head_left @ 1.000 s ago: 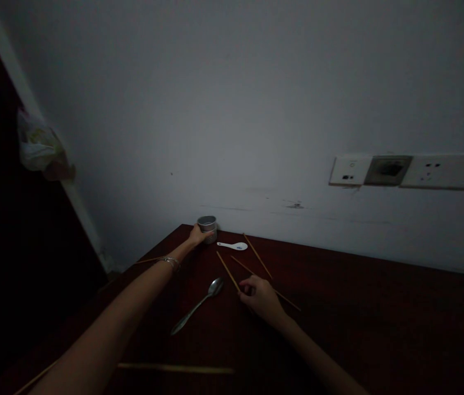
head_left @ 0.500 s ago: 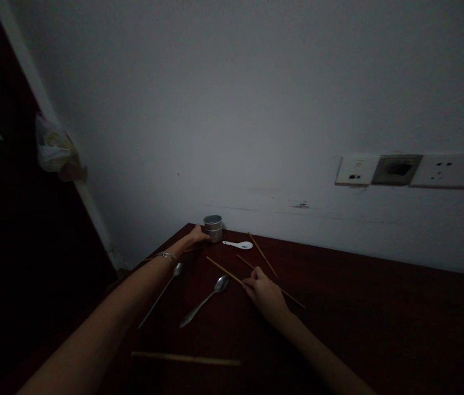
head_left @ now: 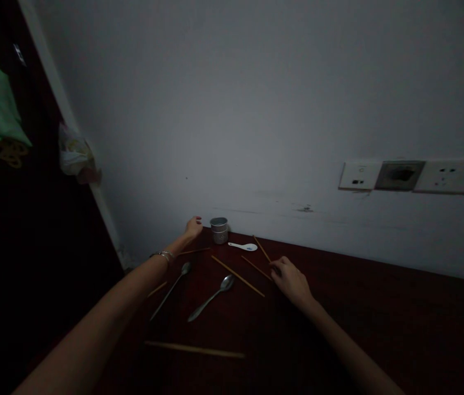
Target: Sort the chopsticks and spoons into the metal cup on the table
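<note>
no text, brand or number readable; blue mark on white spoon too small to read.

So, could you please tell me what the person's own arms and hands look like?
The left hand and right hand wear no gloves. No sleeve shows on the left arm or right arm. A thin, silvery bracelet circles the left wrist. It is too dim to make out any rings.

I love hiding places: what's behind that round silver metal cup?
Behind the round silver metal cup is the flat grey wall. Anything small right behind the cup is covered and can't be seen.
</note>
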Available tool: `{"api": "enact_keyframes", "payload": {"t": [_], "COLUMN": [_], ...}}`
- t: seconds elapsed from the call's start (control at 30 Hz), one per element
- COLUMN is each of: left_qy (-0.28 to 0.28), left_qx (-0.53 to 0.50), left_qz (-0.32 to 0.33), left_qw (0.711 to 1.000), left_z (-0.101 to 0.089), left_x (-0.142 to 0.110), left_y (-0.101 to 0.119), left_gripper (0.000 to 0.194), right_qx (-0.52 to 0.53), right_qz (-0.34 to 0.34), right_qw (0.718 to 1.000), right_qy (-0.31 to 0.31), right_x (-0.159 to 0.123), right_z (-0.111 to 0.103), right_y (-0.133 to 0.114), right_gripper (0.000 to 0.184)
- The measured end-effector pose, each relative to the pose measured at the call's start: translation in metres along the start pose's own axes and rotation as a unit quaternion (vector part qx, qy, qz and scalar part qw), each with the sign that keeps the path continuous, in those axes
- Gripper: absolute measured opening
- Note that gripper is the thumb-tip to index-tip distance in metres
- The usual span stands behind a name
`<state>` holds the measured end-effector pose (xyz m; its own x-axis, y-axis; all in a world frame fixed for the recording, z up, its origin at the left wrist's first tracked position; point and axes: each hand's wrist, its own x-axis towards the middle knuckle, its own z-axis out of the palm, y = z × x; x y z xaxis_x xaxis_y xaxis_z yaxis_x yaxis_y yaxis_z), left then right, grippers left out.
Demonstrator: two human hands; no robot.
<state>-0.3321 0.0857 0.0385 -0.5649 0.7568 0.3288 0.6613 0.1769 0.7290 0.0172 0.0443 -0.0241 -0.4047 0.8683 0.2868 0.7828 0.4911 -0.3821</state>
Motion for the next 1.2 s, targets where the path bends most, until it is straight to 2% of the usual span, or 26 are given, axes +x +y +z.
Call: {"api": "enact_keyframes", "payload": {"t": [0.1, 0.2, 0.27, 0.37, 0.47, 0.53, 0.6, 0.63, 0.7, 0.8, 1.03, 1.2], "left_qy": [0.017, 0.039, 0.027, -0.074, -0.220, -0.303, -0.362, -0.380, -0.392, -0.377, -0.359, -0.354], "left_qx": [0.009, 0.079, 0.150, 0.235, 0.305, 0.343, 0.372, 0.381, 0.386, 0.377, 0.416, 0.433], "left_qz": [0.038, 0.154, 0.247, 0.371, 0.471, 0.488, 0.475, 0.466, 0.450, 0.440, 0.427, 0.378], "left_qw": [0.999, 0.984, 0.957, 0.895, 0.798, 0.743, 0.710, 0.703, 0.703, 0.723, 0.718, 0.738], "left_z": [-0.009, -0.020, -0.026, -0.025, -0.009, 0.007, 0.020, 0.025, 0.030, 0.030, 0.019, 0.008], "left_x": [-0.001, -0.015, -0.031, -0.061, -0.090, -0.104, -0.113, -0.115, -0.118, -0.118, -0.115, -0.111], "left_y": [0.010, 0.023, 0.034, 0.050, 0.058, 0.056, 0.050, 0.046, 0.039, 0.032, 0.027, 0.024], "left_gripper": [0.028, 0.025, 0.024, 0.022, 0.026, 0.029, 0.028, 0.028, 0.026, 0.020, 0.017, 0.018], "right_qx": [0.015, 0.041, 0.051, 0.054, 0.046, 0.041, 0.039, 0.040, 0.045, 0.074, 0.162, 0.196], "right_qz": [0.058, 0.054, 0.029, 0.010, -0.015, -0.033, -0.046, -0.050, -0.054, -0.030, 0.040, 0.040], "right_qw": [0.997, 0.991, 0.989, 0.985, 0.982, 0.981, 0.980, 0.980, 0.980, 0.975, 0.957, 0.949], "right_qy": [-0.044, -0.111, -0.138, -0.161, -0.180, -0.189, -0.188, -0.186, -0.187, -0.207, -0.239, -0.245], "right_x": [0.009, 0.015, 0.017, 0.017, 0.014, 0.013, 0.011, 0.011, 0.011, 0.010, 0.002, -0.002], "right_z": [-0.012, -0.020, -0.022, -0.019, -0.014, -0.010, -0.007, -0.006, -0.005, -0.005, -0.006, 0.001], "right_y": [0.023, 0.039, 0.044, 0.045, 0.041, 0.039, 0.036, 0.035, 0.033, 0.028, 0.008, -0.003], "right_gripper": [0.022, 0.020, 0.021, 0.023, 0.019, 0.016, 0.013, 0.011, 0.009, 0.008, 0.006, 0.012]}}
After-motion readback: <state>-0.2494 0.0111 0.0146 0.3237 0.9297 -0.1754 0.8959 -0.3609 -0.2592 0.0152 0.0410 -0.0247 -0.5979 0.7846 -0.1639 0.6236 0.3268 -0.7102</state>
